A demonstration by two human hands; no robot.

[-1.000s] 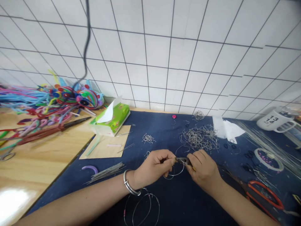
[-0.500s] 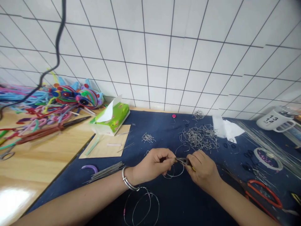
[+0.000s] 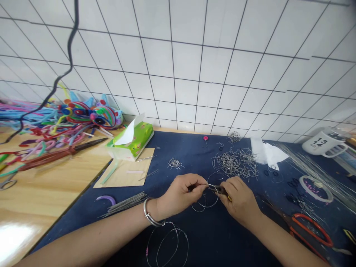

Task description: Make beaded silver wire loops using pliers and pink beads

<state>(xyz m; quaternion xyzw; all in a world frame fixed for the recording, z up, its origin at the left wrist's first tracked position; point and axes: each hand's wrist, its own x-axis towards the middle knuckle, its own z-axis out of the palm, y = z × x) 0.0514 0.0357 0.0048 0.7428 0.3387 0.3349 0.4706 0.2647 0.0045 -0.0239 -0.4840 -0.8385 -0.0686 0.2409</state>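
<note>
Between thumb and forefinger, my left hand (image 3: 187, 190) pinches a piece of thin silver wire (image 3: 217, 200) bent into loops that hang between my hands. My right hand (image 3: 241, 198) is closed around a pair of pliers (image 3: 221, 190), whose dark jaws point left at the wire close to my left fingertips. Whether the jaws grip the wire I cannot tell. A little yellow of the handle shows under my right fingers. Below my left wrist, with its silver bangle (image 3: 149, 213), lie larger wire rings (image 3: 178, 243) with small pink beads (image 3: 147, 251).
Tangled wire pieces (image 3: 236, 162) lie beyond my hands, with a smaller pile (image 3: 175, 163) to the left. Red-handled scissors (image 3: 311, 228) and a bead dish (image 3: 315, 188) are at right, near a white mug (image 3: 324, 142). A green tissue pack (image 3: 133, 139) stands at left.
The wire loop between my hands has turned slightly and stands rounder in front of the pliers. The pliers' jaws have shifted a little right, away from my left fingertips.
</note>
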